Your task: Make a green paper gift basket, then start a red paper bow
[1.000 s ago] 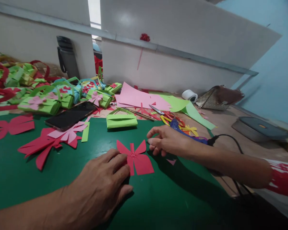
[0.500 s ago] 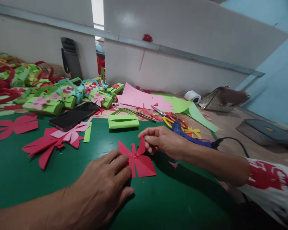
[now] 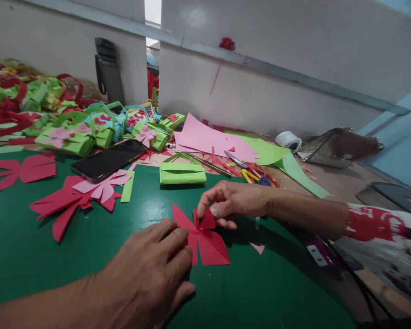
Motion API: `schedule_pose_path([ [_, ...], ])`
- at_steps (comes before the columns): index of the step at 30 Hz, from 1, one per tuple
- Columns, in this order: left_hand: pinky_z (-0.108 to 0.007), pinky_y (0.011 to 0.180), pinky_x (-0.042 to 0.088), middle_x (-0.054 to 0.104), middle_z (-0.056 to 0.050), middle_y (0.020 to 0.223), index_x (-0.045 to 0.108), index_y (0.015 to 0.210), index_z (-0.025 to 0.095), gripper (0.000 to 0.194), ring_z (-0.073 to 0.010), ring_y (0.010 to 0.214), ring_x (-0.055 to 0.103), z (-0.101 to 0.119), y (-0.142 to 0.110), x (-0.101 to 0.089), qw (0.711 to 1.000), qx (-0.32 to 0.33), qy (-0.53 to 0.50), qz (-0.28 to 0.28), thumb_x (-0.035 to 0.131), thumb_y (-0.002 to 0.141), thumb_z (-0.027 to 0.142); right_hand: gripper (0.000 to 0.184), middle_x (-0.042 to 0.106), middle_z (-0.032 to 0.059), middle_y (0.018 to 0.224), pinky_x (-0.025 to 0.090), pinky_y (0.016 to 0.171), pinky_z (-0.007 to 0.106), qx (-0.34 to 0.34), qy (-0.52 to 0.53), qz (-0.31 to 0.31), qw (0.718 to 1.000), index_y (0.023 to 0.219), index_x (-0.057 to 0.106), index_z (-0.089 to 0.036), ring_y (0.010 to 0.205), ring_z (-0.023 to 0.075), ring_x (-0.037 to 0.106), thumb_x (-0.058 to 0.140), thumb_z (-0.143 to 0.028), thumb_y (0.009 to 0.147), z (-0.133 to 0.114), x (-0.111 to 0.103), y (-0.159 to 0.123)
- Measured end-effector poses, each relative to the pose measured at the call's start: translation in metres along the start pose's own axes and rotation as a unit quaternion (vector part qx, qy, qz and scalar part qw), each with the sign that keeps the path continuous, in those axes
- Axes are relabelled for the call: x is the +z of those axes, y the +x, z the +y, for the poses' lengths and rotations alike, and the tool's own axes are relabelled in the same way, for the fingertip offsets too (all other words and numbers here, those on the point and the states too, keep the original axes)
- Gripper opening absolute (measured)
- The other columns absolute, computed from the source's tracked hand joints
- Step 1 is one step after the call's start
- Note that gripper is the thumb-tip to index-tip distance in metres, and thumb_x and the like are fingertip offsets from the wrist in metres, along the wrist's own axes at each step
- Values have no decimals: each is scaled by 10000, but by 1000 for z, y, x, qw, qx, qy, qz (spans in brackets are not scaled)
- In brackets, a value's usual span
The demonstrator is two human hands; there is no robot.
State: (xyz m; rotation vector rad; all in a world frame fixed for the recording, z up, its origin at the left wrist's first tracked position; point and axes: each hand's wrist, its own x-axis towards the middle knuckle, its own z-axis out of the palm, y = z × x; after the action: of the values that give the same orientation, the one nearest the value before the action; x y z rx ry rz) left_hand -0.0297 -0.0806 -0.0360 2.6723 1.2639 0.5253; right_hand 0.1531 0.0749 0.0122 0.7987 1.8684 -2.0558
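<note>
A red paper bow cutout (image 3: 212,246) lies on the green tabletop (image 3: 150,192), with a shiny clear blob at its centre. My right hand (image 3: 222,205) pinches its upper part between thumb and fingers, where a petal and narrow strip bend up toward the centre. My left hand (image 3: 157,269) lies palm down, its fingertips on the cutout's left side and its thumb apart on the table. Just beyond stands a small green paper purse (image 3: 182,173) with a handle. More red cutouts (image 3: 68,201) and a pink paper bow (image 3: 104,184) lie to the left.
Behind are a phone (image 3: 108,160), a pile of paper purses (image 3: 66,139), a dark bottle (image 3: 109,71) and pink paper sheets (image 3: 212,139). Scissors (image 3: 235,159) lie beyond my right hand. A purple object (image 3: 324,251) with a cable sits under my right forearm. A pink scrap (image 3: 258,247) lies nearby.
My right fingers have moved inward toward the bow's centre, bending the upper strip and petal. My left hand stays on the cutout. The view has shifted, and my right forearm now covers most of the blue tool.
</note>
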Motion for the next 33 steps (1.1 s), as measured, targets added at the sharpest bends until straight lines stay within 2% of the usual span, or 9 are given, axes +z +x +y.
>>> schedule_pose_path([
  [7,-403,729,438,612,-71,889,598,893,193,169,-253,845,502,1,3,-4,1000,-7,14,-2,490,842,311,190,578,-47,559,388,421,130,37,-26,-58,997,961,592,-115,421,33,487,585,-204,794,-17,1,3],
  [9,-399,729,436,615,-72,876,602,878,188,182,-246,827,504,2,3,-4,1000,11,10,21,476,845,315,158,574,-47,545,390,412,130,42,-28,-60,997,901,592,-111,414,34,485,601,-217,784,-19,1,6],
  [12,-394,755,434,619,-67,905,603,903,182,169,-241,855,506,3,2,-4,1000,-7,20,15,482,854,289,164,576,-44,533,408,416,137,51,-22,-60,997,784,573,-117,418,39,495,648,-257,749,-18,0,11],
  [16,-393,758,431,621,-54,901,610,889,181,156,-238,860,506,5,2,-6,1000,-15,16,18,498,851,281,191,573,-43,545,422,431,151,55,-37,-66,996,742,557,-125,433,42,500,648,-292,751,-19,-2,15],
  [20,-401,754,424,628,-52,908,611,912,178,161,-241,853,508,5,2,-6,999,-2,24,35,502,850,280,174,545,-54,549,411,449,162,89,-104,-46,990,700,548,-134,454,44,491,624,-276,763,-24,-3,14],
  [25,-386,722,420,621,-53,885,604,882,176,164,-230,825,507,0,2,-2,999,18,15,35,484,858,287,145,504,-68,514,345,431,159,126,-212,-19,969,677,570,-137,456,43,446,639,-253,729,-31,0,14],
  [30,-394,703,417,608,-69,879,589,880,166,181,-242,837,503,-3,1,3,998,35,20,47,459,865,291,83,507,-61,546,337,450,180,131,-290,-15,948,680,585,-137,490,55,438,608,-211,711,-36,4,17],
  [33,-392,697,420,615,-68,896,597,869,173,187,-242,831,506,0,0,-1,999,21,13,33,467,865,307,73,524,-54,570,340,467,192,128,-333,-10,934,689,600,-137,515,66,448,595,-208,705,-38,6,18],
])
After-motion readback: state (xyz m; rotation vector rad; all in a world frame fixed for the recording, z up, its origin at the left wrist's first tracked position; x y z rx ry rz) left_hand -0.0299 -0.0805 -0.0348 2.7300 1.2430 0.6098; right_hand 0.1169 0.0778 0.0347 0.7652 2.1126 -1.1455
